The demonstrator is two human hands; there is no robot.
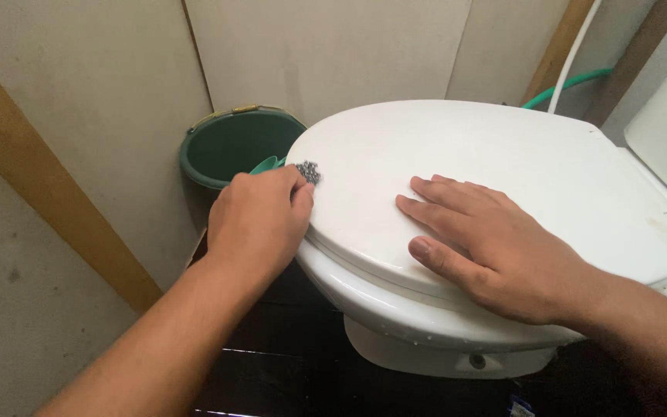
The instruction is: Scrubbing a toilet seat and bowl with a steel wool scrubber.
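From my seat I read the scene from the walls (102, 100) inward: pale panels with wooden battens close in a narrow stall, and the white toilet (426, 324) fills most of the view, its bowl standing on a dark floor (287, 363); the closed lid (472, 162) lies flat and level over the seat, which I judge is why it can be worked on like a surface; it is glossy white, smooth, with a few faint marks near the hinge end and small droplets along the bowl's rim below. Behind the front of the lid a dark green bucket (233, 147) with a wire handle stands against the wall, within easy reach of the left side; a green hose (573, 81) and a white pipe (577, 50) run up the corner at the right. My right hand (496, 247) lies open and flat on the lid, fingers spread, pressing down, I take it, to keep the lid from shifting. My left hand (260, 220) is closed on a small grey steel-wool scrubber (308, 171), held against the lid's front edge; the wad is dark, wiry and mostly hidden by the fingers; a bit of green plastic (265, 164) peeps out just behind the knuckles, though I cannot tell what it belongs to.
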